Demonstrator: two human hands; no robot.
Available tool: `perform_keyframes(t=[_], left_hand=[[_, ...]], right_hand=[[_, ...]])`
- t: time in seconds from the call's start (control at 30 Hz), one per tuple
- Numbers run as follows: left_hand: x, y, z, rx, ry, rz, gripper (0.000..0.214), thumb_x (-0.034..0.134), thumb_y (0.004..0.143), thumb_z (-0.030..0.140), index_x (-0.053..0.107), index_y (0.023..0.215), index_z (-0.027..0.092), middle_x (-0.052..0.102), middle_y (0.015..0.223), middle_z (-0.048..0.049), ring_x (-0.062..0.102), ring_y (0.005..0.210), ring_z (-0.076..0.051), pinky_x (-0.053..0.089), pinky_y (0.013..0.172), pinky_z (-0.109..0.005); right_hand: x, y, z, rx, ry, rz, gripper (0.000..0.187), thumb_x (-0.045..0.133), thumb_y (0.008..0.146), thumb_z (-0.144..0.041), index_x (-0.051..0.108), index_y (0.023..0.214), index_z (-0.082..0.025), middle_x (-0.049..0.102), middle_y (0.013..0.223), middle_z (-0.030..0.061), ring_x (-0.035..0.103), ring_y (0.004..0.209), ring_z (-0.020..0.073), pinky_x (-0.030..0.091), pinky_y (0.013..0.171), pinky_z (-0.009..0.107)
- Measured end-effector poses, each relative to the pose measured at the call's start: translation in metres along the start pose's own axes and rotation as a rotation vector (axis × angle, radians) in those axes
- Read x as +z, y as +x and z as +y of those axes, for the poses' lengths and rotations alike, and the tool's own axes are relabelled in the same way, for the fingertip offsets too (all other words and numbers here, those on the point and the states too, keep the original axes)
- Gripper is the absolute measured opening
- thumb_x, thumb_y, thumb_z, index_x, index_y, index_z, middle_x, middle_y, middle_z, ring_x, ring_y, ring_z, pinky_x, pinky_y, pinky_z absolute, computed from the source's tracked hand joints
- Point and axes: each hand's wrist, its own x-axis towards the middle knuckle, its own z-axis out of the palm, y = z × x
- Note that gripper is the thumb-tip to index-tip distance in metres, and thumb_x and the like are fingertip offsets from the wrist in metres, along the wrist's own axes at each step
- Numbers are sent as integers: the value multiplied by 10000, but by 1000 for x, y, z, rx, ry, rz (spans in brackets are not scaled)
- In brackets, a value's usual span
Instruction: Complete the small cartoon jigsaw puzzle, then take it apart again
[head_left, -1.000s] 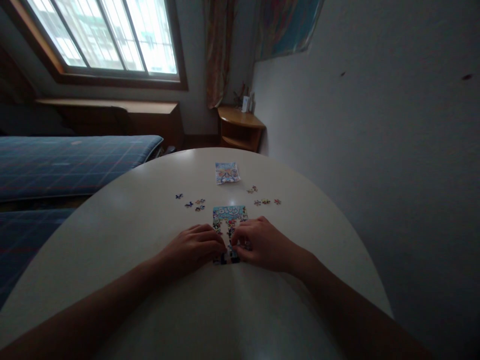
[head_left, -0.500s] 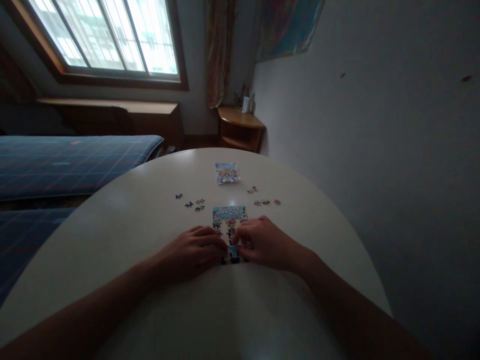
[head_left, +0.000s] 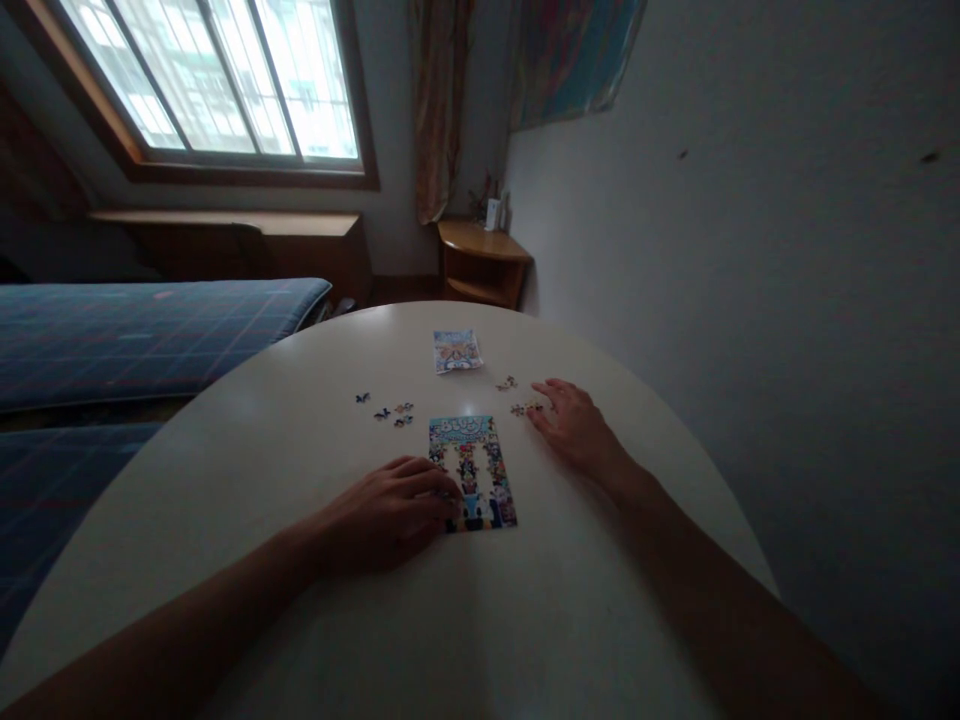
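A colourful jigsaw puzzle [head_left: 491,470], partly filled in with pale gaps in its middle, lies flat in front of me. My left hand [head_left: 405,505] rests over its left edge, fingers stretched out and lying on it. To the right and farther back, my right hand [head_left: 574,425] reaches over loose puzzle pieces [head_left: 517,410] with its fingers apart. Its fingertips touch or hover over one piece; which of these I cannot tell. Another small cluster of pieces [head_left: 507,383] lies just beyond.
Several loose pieces [head_left: 403,408] are scattered left of the puzzle. A printed packet [head_left: 457,352] lies farther back on the round white table [head_left: 300,440]. A plaid mattress [head_left: 150,335] is at the left, a wall [head_left: 750,280] at the right, and a corner shelf [head_left: 484,240] behind.
My right hand has left the lower part of the puzzle and moved right and away, to the loose pieces. My left hand has stayed at the puzzle's left edge.
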Motion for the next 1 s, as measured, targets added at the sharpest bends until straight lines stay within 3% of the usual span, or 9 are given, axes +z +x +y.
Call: perform_keyframes(t=[0.13, 0.27, 0.37, 0.43, 0.77, 1.0], left_hand=[[-1, -3, -11, -140, 67, 115, 201, 520, 930, 205, 639, 1091, 223, 686, 1109, -57, 619, 1018, -189, 523, 905, -378], [-3, -15, -40, -477, 251, 323, 273, 494, 931, 257, 623, 1167, 211, 663, 1192, -89, 596, 1099, -249, 507, 949, -458], [-5, -24, -59, -705, 314, 280, 389, 490, 917, 295, 562, 1283, 185, 635, 1263, -111, 558, 1171, -291, 475, 995, -491], [-6, -28, -65, -785, 320, 224, 415, 473, 921, 308, 543, 1304, 163, 637, 1259, -120, 549, 1184, -301, 471, 1000, -489], [-8, -28, -69, -814, 245, 232, 262, 486, 912, 306, 652, 1094, 219, 714, 1006, -73, 623, 1015, -270, 515, 885, -407], [-3, -26, -68, -772, 246, 236, 325, 520, 899, 408, 684, 1086, 198, 642, 1162, -103, 543, 1111, -307, 433, 1000, -487]], right_hand=[[12, -1, 3, 43, -76, -109, 606, 419, 939, -477, 426, 1445, -143, 390, 1514, 148, 314, 1415, 293, 238, 1172, 436], [16, -4, 1, 29, -93, -156, 633, 393, 941, -509, 403, 1457, -143, 355, 1537, 146, 289, 1432, 291, 216, 1183, 435], [17, -5, 2, 21, -95, -153, 637, 378, 941, -521, 402, 1454, -144, 355, 1537, 149, 293, 1430, 296, 226, 1179, 451], [18, -5, 3, 12, -93, -148, 634, 370, 942, -519, 405, 1451, -143, 367, 1531, 149, 299, 1427, 293, 227, 1179, 453], [12, -4, -1, -43, -82, -168, 555, 397, 944, -461, 513, 1370, -124, 440, 1483, 155, 359, 1394, 285, 251, 1173, 427], [9, -5, -6, -37, -89, -172, 538, 425, 946, -442, 515, 1372, -127, 449, 1477, 147, 368, 1387, 282, 258, 1171, 416]])
